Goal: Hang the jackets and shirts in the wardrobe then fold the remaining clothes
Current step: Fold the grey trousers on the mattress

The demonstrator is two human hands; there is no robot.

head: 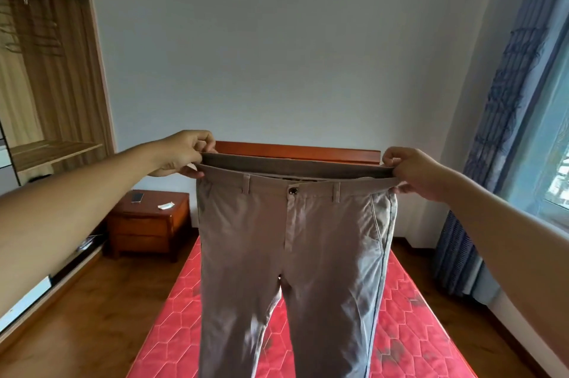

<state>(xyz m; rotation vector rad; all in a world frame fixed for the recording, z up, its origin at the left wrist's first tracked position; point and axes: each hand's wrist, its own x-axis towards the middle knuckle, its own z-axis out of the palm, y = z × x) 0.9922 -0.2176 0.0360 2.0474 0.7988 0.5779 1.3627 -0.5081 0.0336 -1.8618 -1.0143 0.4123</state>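
Trousers (pixel 292 254) in a grey-brown cloth hang in mid-air in the head view, held up by the waistband (pixel 295 166) with the front and its button (pixel 292 191) towards the camera. The left hand (pixel 181 153) has the waistband's left end. Its fingers (pixel 203 140) are curled and pinch the cloth against the thumb. The right hand (pixel 412 171) does the same at the other end, its fingers (pixel 390 159) bunched over the edge. Between the two pinches the waistband is pulled nearly straight and level, the right end a touch lower.

From the fingers the garment drops straight down. Its long axis is upright, both legs side by side, running out of the bottom of the picture, so the hems cannot be seen. Neither hand is nearer than the other; each is at its own corner.

Below and beyond the fingers lies the bed (pixel 415 316), its red mattress bare where it shows, with the headboard (pixel 295 151) just behind the waistband. Well off to the left of the left fingers is the open wardrobe (pixel 77 85), with what look like bare hangers (pixel 46 42) inside, and a nightstand (pixel 147 220) lower down.

Trousers belong to the folding part of the task. The likely move is to bring the two pinches together so leg meets leg along that upright axis, or to lower the cloth flat onto the bed first.
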